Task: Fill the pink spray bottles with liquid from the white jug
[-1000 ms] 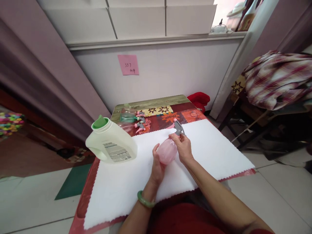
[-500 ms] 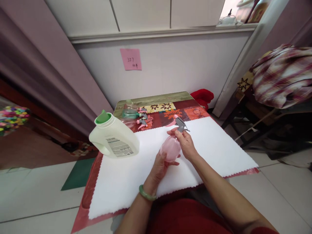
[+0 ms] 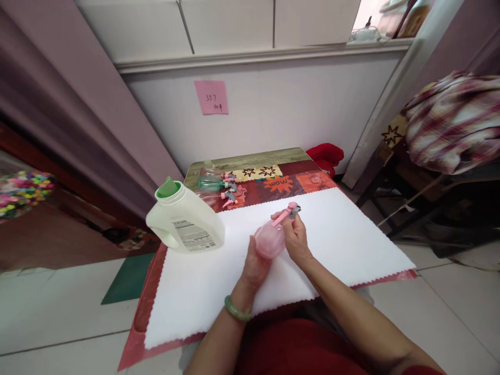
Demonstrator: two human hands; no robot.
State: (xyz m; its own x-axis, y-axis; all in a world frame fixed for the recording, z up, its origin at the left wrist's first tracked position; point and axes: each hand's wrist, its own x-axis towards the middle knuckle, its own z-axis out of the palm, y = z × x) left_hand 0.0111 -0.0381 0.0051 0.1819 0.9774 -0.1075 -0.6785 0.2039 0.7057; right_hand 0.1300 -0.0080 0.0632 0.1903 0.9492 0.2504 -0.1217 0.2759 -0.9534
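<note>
A clear pink spray bottle point(image 3: 269, 240) is held tilted over the white mat point(image 3: 344, 234), its pink and grey spray head point(image 3: 292, 210) pointing up and to the right. My left hand point(image 3: 255, 265), with a green bangle at the wrist, cups the round body from below and the left. Around the neck, just under the spray head, the fingers of my right hand point(image 3: 296, 237) are closed. Part of the neck is hidden behind those fingers. To the left stands a large pale jug point(image 3: 199, 224) with a green spout in its open mouth.
Several spray bottles lie at the table's back left, among them a green one point(image 3: 209, 183). A pink note point(image 3: 211, 97) is stuck on the wall. On the right, a plaid cloth bundle point(image 3: 455, 122) rests on dark furniture.
The spray head has turned in my right hand, its pink side now facing me, and sits slightly lower. My left hand's fingers have shifted behind the bottle. The jug stays put.
</note>
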